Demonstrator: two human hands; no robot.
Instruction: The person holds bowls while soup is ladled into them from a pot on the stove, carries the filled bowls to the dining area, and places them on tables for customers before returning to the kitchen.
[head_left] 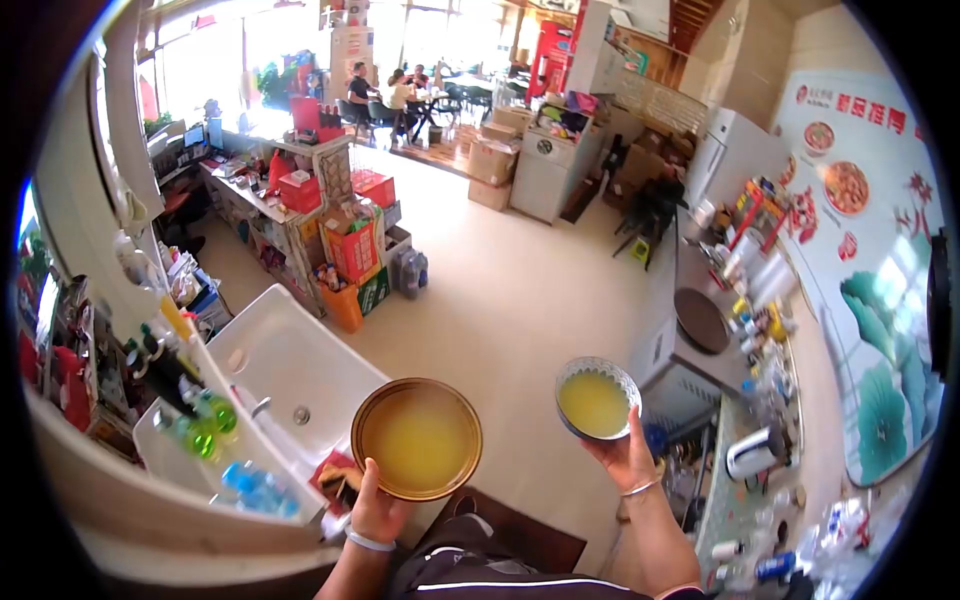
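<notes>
My left hand grips the near rim of a wide brown bowl, thumb over the edge. Cloudy yellow liquid fills much of it. A smaller bowl with a blue-and-white patterned rim rests in my right hand, held from the near right side with the thumb up along its wall. It contains a similar yellow liquid. Both bowls are roughly level and apart from each other, held out in front of my body above the floor. The fingers beneath each bowl are hidden.
A white double sink stands at left, with green bottles beside it. At right, a counter carries a round brown lid or tray and a kettle. Boxes stand by a shelf ahead. People sit at far tables.
</notes>
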